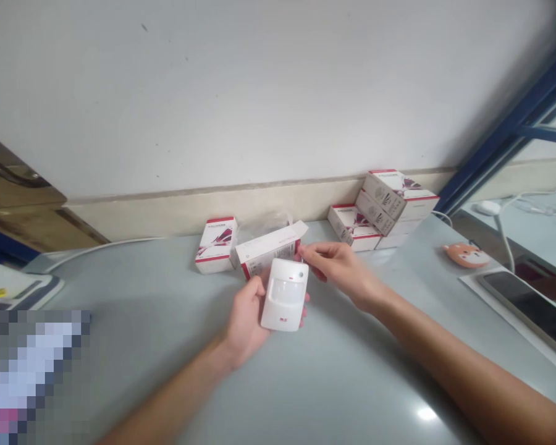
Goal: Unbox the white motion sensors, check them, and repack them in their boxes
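Over grey table (134,346), white PIR motion sensor (285,295) is sitting in L hand (246,315), fingers curling round behind it, tips showing at its far edge. R hand (338,269) is reaching in just right of sensor, fingers pressed together, tips at its top corner; can't tell if pinching. Open red-and-white carton (269,250) is lying just behind sensor, w/ closed box (216,245) farther left, stacked boxes (383,210) farther right.

White wall, beige skirting (213,213), blue window frame (505,136), grey tabletop (134,290)
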A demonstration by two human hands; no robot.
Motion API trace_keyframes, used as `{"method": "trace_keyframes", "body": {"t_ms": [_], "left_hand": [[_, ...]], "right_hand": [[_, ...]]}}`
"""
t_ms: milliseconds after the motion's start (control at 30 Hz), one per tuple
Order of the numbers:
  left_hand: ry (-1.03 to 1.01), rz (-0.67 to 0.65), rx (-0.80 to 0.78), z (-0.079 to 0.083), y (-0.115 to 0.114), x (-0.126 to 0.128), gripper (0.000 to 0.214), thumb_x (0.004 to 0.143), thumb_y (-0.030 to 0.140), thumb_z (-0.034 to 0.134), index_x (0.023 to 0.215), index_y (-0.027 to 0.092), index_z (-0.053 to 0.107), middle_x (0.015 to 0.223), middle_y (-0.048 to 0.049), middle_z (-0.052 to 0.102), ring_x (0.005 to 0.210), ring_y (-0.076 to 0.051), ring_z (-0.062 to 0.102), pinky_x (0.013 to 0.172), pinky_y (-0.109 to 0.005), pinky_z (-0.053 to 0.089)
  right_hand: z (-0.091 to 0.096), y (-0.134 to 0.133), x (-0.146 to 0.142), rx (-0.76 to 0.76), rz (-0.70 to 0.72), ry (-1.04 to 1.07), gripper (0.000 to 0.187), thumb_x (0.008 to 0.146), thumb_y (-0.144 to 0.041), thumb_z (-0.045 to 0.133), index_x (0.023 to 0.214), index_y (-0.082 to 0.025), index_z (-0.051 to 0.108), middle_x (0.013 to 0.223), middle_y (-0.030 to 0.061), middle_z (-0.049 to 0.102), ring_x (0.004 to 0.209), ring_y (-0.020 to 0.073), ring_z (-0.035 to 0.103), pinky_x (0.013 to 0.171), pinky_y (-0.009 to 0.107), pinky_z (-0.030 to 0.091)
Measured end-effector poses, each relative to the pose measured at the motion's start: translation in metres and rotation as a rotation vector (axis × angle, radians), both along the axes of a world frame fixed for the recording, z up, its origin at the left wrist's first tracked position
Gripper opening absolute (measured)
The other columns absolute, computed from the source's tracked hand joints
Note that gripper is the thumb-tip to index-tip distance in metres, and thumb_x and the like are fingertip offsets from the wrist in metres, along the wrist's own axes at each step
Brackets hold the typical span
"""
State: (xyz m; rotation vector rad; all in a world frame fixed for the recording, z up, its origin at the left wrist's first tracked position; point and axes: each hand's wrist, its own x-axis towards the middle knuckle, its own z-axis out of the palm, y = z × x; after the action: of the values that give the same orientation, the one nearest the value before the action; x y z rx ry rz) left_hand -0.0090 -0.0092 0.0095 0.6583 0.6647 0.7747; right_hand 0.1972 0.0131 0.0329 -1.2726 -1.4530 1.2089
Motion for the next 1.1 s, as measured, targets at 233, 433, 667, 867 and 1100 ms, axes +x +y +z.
{"method": "trace_keyframes", "body": {"t_ms": [233, 433, 667, 867, 1100], "left_hand": [[0.089, -0.176, 0.000, 0.007, -0.001, -0.005, 0.043, 0.092, 0.037, 0.040, 0.119, 0.012, 0.062, 0.090, -0.0182, 0.078, 0.069, -0.028, 0.071, 0.067, -0.040, 0.054], [0.088, -0.367, 0.024, 0.004, -0.005, -0.003, 0.041, 0.093, 0.039, 0.036, 0.115, 0.015, 0.061, 0.089, -0.0169, 0.076, 0.069, -0.027, 0.071, 0.067, -0.039, 0.053], [0.148, -0.430, 0.092, 0.007, -0.010, 0.003, 0.039, 0.097, 0.038, 0.036, 0.122, 0.017, 0.058, 0.096, -0.0154, 0.077, 0.076, -0.026, 0.071, 0.076, -0.039, 0.051], [0.061, -0.434, 0.052, 0.001, -0.008, -0.002, 0.041, 0.094, 0.037, 0.039, 0.123, 0.015, 0.058, 0.098, -0.0182, 0.078, 0.077, -0.029, 0.073, 0.074, -0.040, 0.051], [-0.005, -0.431, 0.056, 0.002, -0.005, -0.004, 0.045, 0.093, 0.035, 0.041, 0.128, 0.014, 0.059, 0.103, -0.0206, 0.078, 0.079, -0.030, 0.074, 0.076, -0.040, 0.051]], "right_hand": [[0.019, 0.016, 0.030, 0.164, -0.372, 0.172, 0.046, 0.086, -0.066, 0.076, 0.082, -0.020, 0.077, 0.063, -0.0028, 0.047, 0.056, 0.0115, 0.039, 0.050, 0.027, 0.033], [0.039, 0.033, 0.083, 0.384, -0.490, 0.365, 0.052, 0.082, -0.073, 0.078, 0.079, -0.022, 0.068, 0.060, -0.0070, 0.032, 0.051, 0.0101, 0.030, 0.044, 0.026, 0.031], [0.044, 0.033, 0.132, 0.501, -0.609, 0.408, 0.040, 0.083, -0.060, 0.084, 0.074, -0.024, 0.068, 0.062, -0.0055, 0.033, 0.052, 0.0112, 0.024, 0.042, 0.026, 0.027], [0.033, 0.035, 0.127, 0.551, -0.595, 0.395, 0.033, 0.086, -0.057, 0.082, 0.085, -0.025, 0.074, 0.074, -0.0020, 0.054, 0.056, 0.0099, 0.045, 0.047, 0.026, 0.041], [0.025, 0.041, 0.123, 0.579, -0.599, 0.450, 0.043, 0.081, -0.049, 0.087, 0.113, -0.030, 0.065, 0.082, -0.0041, 0.062, 0.073, 0.0134, 0.065, 0.065, 0.027, 0.057]]}}
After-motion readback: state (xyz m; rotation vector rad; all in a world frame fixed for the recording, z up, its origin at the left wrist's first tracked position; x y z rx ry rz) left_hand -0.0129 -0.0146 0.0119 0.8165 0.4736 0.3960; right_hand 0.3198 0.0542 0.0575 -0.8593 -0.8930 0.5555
